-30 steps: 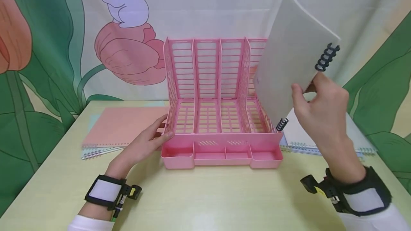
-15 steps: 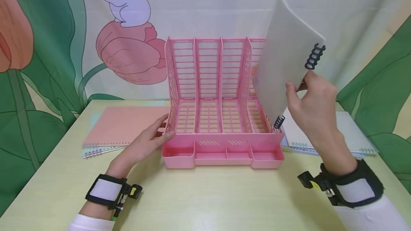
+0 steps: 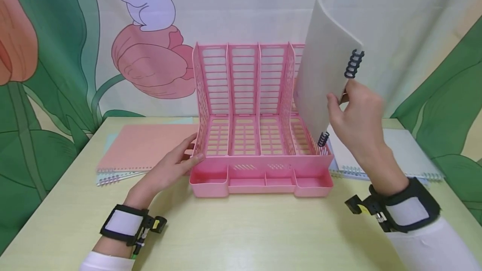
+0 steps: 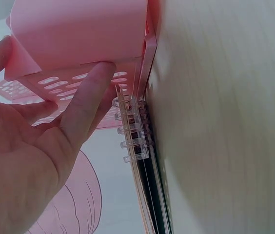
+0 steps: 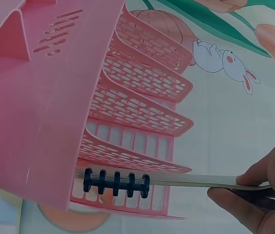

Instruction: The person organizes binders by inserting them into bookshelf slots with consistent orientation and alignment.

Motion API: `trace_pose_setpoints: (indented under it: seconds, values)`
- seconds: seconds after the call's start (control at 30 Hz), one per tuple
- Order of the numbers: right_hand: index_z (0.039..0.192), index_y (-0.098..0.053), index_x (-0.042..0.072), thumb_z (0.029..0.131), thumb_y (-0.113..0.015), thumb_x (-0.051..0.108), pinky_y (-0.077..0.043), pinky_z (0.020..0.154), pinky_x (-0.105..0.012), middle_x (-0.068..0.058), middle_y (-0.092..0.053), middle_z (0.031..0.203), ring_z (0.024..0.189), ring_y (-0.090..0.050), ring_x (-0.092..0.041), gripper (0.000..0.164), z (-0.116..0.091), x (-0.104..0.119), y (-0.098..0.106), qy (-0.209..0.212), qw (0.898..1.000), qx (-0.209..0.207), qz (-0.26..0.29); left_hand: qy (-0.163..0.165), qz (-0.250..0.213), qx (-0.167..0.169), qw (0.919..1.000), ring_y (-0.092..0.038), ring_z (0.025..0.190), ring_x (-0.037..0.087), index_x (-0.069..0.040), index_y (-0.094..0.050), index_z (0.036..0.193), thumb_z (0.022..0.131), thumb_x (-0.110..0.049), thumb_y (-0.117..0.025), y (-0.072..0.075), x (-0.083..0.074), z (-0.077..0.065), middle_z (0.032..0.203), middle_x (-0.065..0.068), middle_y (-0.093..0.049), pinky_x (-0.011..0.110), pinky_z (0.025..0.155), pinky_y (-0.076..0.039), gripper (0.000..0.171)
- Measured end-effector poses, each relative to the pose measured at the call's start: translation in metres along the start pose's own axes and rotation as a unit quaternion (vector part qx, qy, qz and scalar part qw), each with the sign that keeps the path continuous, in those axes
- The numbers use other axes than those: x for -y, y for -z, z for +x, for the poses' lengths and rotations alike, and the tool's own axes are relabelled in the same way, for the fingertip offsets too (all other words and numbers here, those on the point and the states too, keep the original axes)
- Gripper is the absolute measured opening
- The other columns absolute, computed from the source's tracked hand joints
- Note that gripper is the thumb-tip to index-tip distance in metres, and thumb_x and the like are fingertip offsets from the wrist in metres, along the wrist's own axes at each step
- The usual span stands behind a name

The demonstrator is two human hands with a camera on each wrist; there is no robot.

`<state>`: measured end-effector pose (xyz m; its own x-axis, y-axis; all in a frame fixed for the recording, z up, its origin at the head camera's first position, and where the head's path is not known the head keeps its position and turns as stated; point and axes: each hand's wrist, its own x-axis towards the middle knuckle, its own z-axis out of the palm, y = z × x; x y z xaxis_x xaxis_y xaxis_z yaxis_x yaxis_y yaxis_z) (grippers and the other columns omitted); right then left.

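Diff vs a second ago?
The right hand has moved left, carrying the black-coiled notebook further over the pink rack's rightmost compartment; the notebook now looks more upright and edge-on. Nothing was newly gripped or released. Unchanged: the left hand holding the rack's left front corner, the pink notebook and the white notebook on the table.

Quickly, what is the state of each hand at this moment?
Left hand: open, touching the side of the rack.
Right hand: closed, pinching the black-ringed notebook at its ringed edge.
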<state>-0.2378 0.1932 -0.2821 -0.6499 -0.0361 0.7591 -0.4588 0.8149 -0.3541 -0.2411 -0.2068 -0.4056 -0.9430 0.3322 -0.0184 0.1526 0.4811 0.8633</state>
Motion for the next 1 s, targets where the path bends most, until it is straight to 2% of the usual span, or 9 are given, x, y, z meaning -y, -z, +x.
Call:
trace_pose_setpoints:
  seconds: [0.23,0.47,0.6,0.83,1.0]
  values:
    - [0.102,-0.065,-0.013,0.097,-0.066,0.002,-0.048,0.061,-0.044,-0.027,-0.07,0.093,0.08,-0.065,-0.039,0.016,0.001,0.0,-0.007,0.003,1.0,0.015,-0.008,0.002,-0.001,-0.002,1.0,-0.053,0.128,0.041,-0.017,-0.017,0.166,0.105,-0.038,-0.059,-0.001,-0.001,-0.001,0.156,0.023,-0.034,0.048,0.095,-0.056,0.076]
    - [0.085,-0.058,-0.009,0.097,-0.066,0.001,-0.044,0.057,-0.042,-0.024,-0.063,0.079,0.07,-0.06,-0.038,0.017,0.001,-0.004,-0.016,0.021,0.999,0.024,-0.018,0.004,-0.002,-0.002,1.0,-0.053,0.128,0.041,-0.018,-0.018,0.166,0.105,-0.039,-0.059,-0.001,-0.002,-0.001,0.157,0.021,-0.035,0.048,0.095,-0.056,0.077]
    - [0.092,-0.061,-0.01,0.098,-0.065,0.002,-0.047,0.057,-0.041,-0.025,-0.065,0.085,0.071,-0.061,-0.036,0.014,0.001,-0.003,-0.019,0.015,0.999,0.047,-0.02,0.003,-0.003,-0.003,1.0,-0.053,0.129,0.041,-0.018,-0.018,0.166,0.103,-0.045,-0.06,-0.002,-0.002,0.0,0.157,0.022,-0.034,0.047,0.094,-0.056,0.08]
    - [0.106,-0.063,-0.014,0.098,-0.065,0.001,-0.055,0.059,-0.048,-0.03,-0.068,0.098,0.077,-0.066,-0.04,0.018,0.002,-0.003,-0.023,0.013,0.997,0.076,-0.017,0.001,-0.002,-0.004,1.0,-0.053,0.128,0.041,-0.017,-0.018,0.166,0.102,-0.046,-0.061,-0.002,-0.001,0.0,0.156,0.023,-0.036,0.047,0.093,-0.057,0.082]
    - [0.119,-0.063,-0.014,0.098,-0.064,0.001,-0.06,0.071,-0.056,-0.031,-0.068,0.108,0.091,-0.069,-0.044,0.025,0.003,-0.003,-0.026,0.013,0.995,0.094,-0.011,-0.001,-0.002,-0.004,1.0,-0.054,0.127,0.04,-0.017,-0.019,0.165,0.103,-0.046,-0.061,-0.001,-0.001,0.0,0.155,0.023,-0.036,0.047,0.093,-0.057,0.081]
